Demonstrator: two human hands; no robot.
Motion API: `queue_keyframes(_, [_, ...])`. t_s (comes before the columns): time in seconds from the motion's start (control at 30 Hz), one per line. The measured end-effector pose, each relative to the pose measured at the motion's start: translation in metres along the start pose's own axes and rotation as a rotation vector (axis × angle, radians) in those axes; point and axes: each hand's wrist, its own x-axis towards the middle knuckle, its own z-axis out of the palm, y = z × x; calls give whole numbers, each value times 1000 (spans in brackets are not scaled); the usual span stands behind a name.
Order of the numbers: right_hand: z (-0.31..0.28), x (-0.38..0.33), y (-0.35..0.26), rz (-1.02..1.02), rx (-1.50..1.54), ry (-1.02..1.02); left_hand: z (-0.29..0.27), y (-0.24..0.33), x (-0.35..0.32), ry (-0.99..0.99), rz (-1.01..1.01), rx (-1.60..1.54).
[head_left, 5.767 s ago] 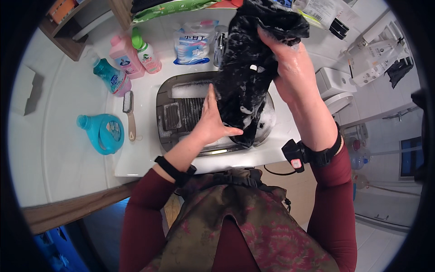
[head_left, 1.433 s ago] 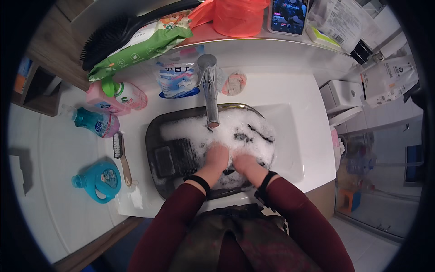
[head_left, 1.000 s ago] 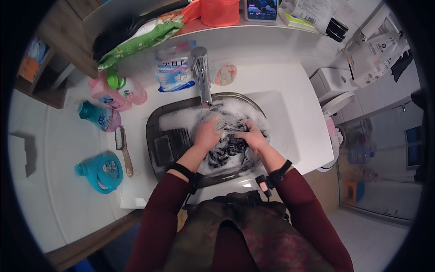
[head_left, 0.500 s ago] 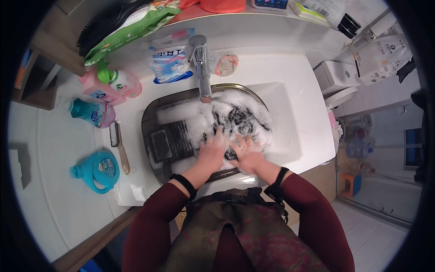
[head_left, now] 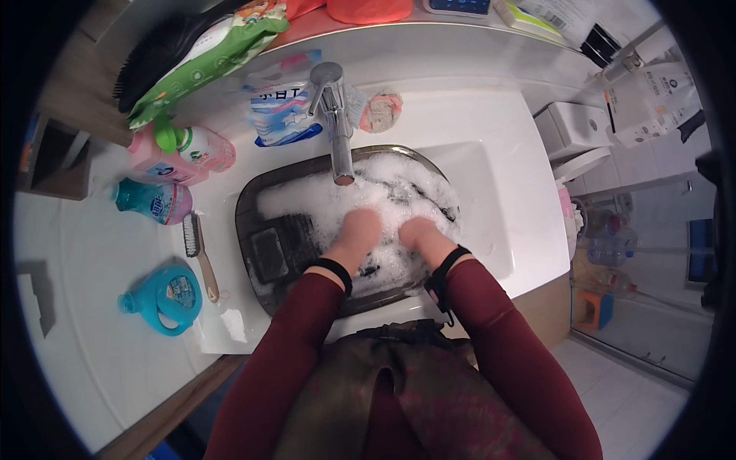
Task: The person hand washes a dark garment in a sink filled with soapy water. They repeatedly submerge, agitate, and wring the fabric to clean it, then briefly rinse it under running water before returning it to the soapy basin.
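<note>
Since half a second ago both hands have pushed deeper into the foam. Left hand [head_left: 359, 230] and right hand [head_left: 418, 231] lie side by side, pressing on the dark cloth [head_left: 418, 195]; fingers are under suds, so I cannot tell if they grip it. This looks like the scrubbing step; next probably needs lifting and squeezing. Cloth lies soaked in the dark oval basin [head_left: 253, 207], under the shiny metal tap [head_left: 335, 126]. A ribbed washboard [head_left: 280, 249] sits at left.
</note>
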Motion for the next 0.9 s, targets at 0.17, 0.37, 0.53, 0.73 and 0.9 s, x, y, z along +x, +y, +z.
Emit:
queue_keyframes(0.17, [-7, -32, -2, -105, 411, 462, 4, -28, -37, 394, 216, -297])
queue_keyframes(0.37, [-32, -102, 1, -27, 1286, 639, 25, -67, -68, 435, 142, -1063])
queue_keyframes(0.53, [-53, -133, 12, 22, 2125, 874, 12, -81, -91, 529, -258, -1768])
queue_keyframes(0.73, [-20, -130, -2, -93, 559, 1000, 12, -38, -124, 658, 218, -700])
queue_keyframes(0.9, [-8, -124, -20, -82, -183, 405, 24, -6, -126, 414, 100, 64])
